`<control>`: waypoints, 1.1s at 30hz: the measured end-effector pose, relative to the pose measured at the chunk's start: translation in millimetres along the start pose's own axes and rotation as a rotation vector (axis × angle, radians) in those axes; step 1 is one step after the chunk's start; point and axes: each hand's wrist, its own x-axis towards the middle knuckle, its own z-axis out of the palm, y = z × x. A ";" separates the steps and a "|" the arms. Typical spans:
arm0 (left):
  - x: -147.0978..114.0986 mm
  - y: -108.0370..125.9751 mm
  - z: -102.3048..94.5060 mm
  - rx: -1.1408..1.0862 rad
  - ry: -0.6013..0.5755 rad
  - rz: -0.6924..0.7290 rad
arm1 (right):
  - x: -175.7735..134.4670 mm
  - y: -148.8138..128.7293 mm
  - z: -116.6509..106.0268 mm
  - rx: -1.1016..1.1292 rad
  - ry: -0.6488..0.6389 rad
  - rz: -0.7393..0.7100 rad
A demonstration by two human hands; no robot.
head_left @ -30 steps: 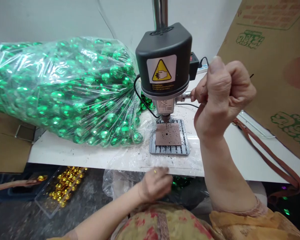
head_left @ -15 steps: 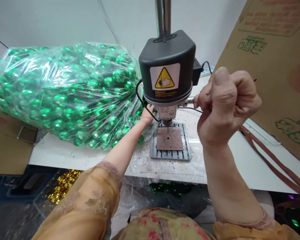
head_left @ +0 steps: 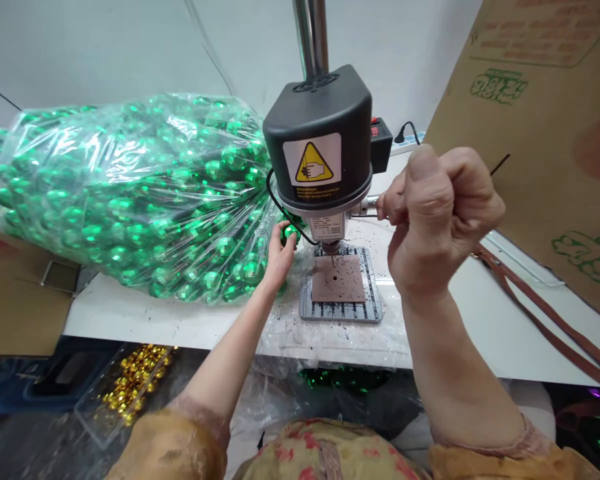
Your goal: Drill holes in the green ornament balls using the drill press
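Observation:
Between the fingers of my left hand (head_left: 281, 255) is a shiny green faceted ball (head_left: 289, 233), just left of the drill press (head_left: 320, 140). Beside that hand lies a large clear plastic bag (head_left: 145, 193) packed with similar green balls. My right hand (head_left: 443, 217) is closed in a fist around the feed handle (head_left: 373, 205) on the press's right side; the grip end is hidden by the fingers. Under the chuck (head_left: 330, 247), a brownish square plate (head_left: 337, 287) with a small dark hole rests on the slotted metal base (head_left: 307, 308). Dark shavings are scattered over both.
Cardboard boxes stand at the right (head_left: 535, 133) and left (head_left: 25, 300). A brown strap (head_left: 540, 320) crosses the white table (head_left: 450, 347) on the right. Below the front edge is a clear bin (head_left: 93, 413) of gold pieces. A power strip (head_left: 407, 141) sits behind the press.
My left hand has drawn back from the bag's opening toward me, and a green ball now shows in its fingers. My right hand stays on the handle. The view has shifted slightly.

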 end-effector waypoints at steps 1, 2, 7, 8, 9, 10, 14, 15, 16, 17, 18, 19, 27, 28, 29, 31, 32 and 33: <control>-17.9 6.6 -6.3 -0.058 -0.008 -0.033 | -0.3 0.1 0.0 -0.011 0.004 0.006; -35.3 13.2 -11.2 -0.130 -0.012 -0.062 | -0.4 0.1 0.1 -0.021 0.011 0.011; -91.2 34.5 -14.1 -0.465 -0.023 -0.229 | -0.1 1.2 -0.2 -0.085 0.036 0.032; -95.5 35.0 -12.0 -0.489 -0.035 -0.262 | 0.0 1.8 -0.5 -0.096 0.035 0.029; -98.3 34.5 -9.9 -0.501 -0.051 -0.291 | 0.1 2.6 -0.8 -0.100 0.032 0.024; -100.0 33.2 -7.6 -0.504 -0.069 -0.315 | 0.1 3.4 -1.1 -0.102 0.025 0.015; -101.1 24.3 1.3 -0.442 -0.114 -0.335 | -0.4 6.7 -1.8 -0.144 -0.015 -0.031; -100.1 22.1 3.8 -0.408 -0.111 -0.313 | -0.6 7.1 -2.0 -0.148 -0.022 -0.037; -98.7 20.0 6.4 -0.371 -0.107 -0.282 | -0.9 7.2 -2.1 -0.144 -0.027 -0.040; -96.8 18.0 9.1 -0.336 -0.106 -0.246 | -1.2 7.0 -2.3 -0.135 -0.028 -0.038; -94.7 16.1 11.7 -0.307 -0.110 -0.209 | -1.7 6.6 -2.5 -0.131 -0.032 -0.029; -92.5 14.2 14.2 -0.287 -0.118 -0.176 | -2.2 5.9 -2.8 -0.135 -0.036 -0.016; -86.9 2.1 24.2 -0.275 -0.216 -0.090 | -2.5 -1.6 -1.2 -0.124 -0.025 0.026; -87.1 1.4 24.9 -0.271 -0.227 -0.087 | -2.1 -1.9 -0.6 -0.119 -0.022 0.022; -87.3 0.9 25.7 -0.269 -0.239 -0.081 | -1.7 -2.0 -0.2 -0.120 -0.019 0.020; -87.4 0.5 27.8 -0.270 -0.257 -0.060 | -1.4 -1.6 0.4 -0.122 -0.015 0.016; -87.4 0.6 28.9 -0.268 -0.260 -0.047 | -1.5 -1.2 0.5 -0.122 -0.013 0.015; -87.6 0.8 30.1 -0.261 -0.263 -0.033 | -1.7 -0.8 0.5 -0.131 -0.011 0.018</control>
